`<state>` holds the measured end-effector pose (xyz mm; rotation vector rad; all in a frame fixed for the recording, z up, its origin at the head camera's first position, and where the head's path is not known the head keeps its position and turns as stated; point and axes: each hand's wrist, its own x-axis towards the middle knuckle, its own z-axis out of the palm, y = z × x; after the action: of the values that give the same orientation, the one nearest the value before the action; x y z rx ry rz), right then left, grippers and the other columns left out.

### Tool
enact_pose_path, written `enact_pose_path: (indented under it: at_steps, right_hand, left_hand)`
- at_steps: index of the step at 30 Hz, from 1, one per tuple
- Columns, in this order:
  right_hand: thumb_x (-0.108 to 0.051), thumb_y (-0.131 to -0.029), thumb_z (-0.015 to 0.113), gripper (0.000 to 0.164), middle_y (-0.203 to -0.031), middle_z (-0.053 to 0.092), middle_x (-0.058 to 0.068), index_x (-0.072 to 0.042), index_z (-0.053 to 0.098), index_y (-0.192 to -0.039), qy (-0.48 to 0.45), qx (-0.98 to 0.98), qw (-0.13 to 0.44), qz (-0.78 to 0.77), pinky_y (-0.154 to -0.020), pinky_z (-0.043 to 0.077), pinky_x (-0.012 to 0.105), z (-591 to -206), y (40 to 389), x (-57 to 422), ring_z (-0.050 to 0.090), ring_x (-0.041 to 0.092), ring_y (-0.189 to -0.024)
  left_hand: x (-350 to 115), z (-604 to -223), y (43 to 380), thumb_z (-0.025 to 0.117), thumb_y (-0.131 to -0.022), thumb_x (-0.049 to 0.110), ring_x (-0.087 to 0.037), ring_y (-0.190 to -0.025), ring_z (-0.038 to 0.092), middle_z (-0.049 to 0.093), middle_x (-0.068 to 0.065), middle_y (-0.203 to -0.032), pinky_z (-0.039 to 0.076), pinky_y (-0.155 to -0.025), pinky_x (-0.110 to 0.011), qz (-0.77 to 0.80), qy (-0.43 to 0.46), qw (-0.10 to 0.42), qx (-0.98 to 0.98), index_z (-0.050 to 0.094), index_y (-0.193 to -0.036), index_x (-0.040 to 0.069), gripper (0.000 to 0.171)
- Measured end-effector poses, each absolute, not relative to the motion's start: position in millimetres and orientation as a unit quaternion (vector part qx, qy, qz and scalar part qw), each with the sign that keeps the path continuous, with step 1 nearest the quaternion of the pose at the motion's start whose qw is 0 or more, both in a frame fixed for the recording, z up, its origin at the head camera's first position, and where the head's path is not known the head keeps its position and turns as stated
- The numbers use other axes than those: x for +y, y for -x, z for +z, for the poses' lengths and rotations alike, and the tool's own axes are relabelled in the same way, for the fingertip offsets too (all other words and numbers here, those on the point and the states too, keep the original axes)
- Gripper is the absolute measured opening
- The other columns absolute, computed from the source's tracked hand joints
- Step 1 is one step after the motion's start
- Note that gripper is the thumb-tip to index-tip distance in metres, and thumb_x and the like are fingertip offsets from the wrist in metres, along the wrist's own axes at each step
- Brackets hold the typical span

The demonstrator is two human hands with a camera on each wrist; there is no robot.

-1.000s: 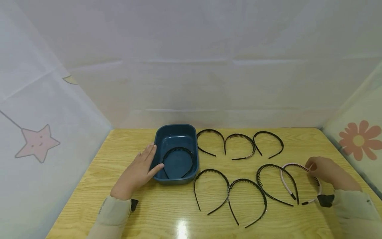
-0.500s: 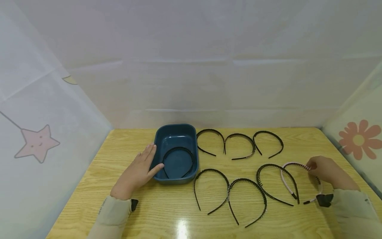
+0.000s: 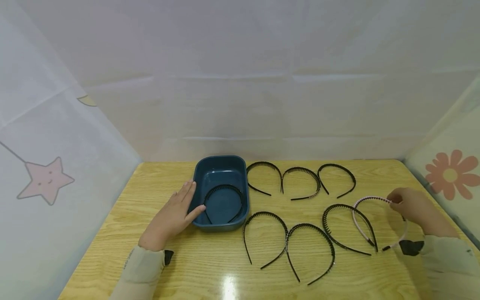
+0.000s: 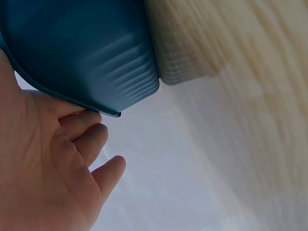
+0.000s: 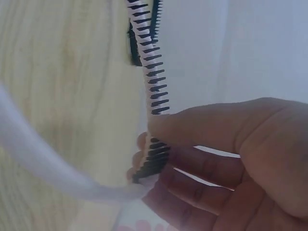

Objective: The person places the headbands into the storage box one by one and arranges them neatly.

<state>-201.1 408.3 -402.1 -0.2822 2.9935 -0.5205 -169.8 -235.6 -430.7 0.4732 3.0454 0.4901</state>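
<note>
At the right of the head view my right hand (image 3: 410,206) pinches a pink headband (image 3: 361,223) between thumb and fingers. Dark teeth line its inner side, and the right wrist view shows the thumb pressed on the toothed band (image 5: 153,72). Its left arm overlaps a black toothed headband (image 3: 330,221) beside it. On the left, my left hand (image 3: 170,214) rests with extended fingers against the rim of a blue plastic basin (image 3: 221,228). One black headband (image 3: 225,186) lies inside that basin. From below, the left wrist view shows the fingers along the basin's rim (image 4: 72,102).
Behind, a row of black headbands (image 3: 301,170) lies right of the basin. Two more, a left one (image 3: 265,213) and a right one (image 3: 308,226), overlap nearer the front of the wooden table (image 3: 195,266). White cloth walls (image 3: 262,116) enclose the back and sides.
My right hand has raised the pink headband slightly, and its tips have shifted up and right. The black headband beside it has been nudged a little. My left hand stays still.
</note>
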Motion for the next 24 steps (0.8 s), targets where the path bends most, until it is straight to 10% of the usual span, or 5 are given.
enact_pose_path:
  at_steps: [24]
  right_hand:
    - [-0.004,-0.094,0.07,0.032,-0.11,0.063,0.038,0.015,0.065,-0.12,0.073,0.968,-0.099,-0.217,-0.054,0.055,0.049,-367.7,188.1,378.5,0.065,0.054,-0.089]
  left_hand:
    - [-234.8,-429.0,170.3,0.042,-0.104,0.06,-0.038,-0.155,0.01,0.009,-0.02,-0.168,0.013,-0.123,-0.059,0.162,-0.15,0.015,0.975,0.013,-0.161,-0.001,0.089]
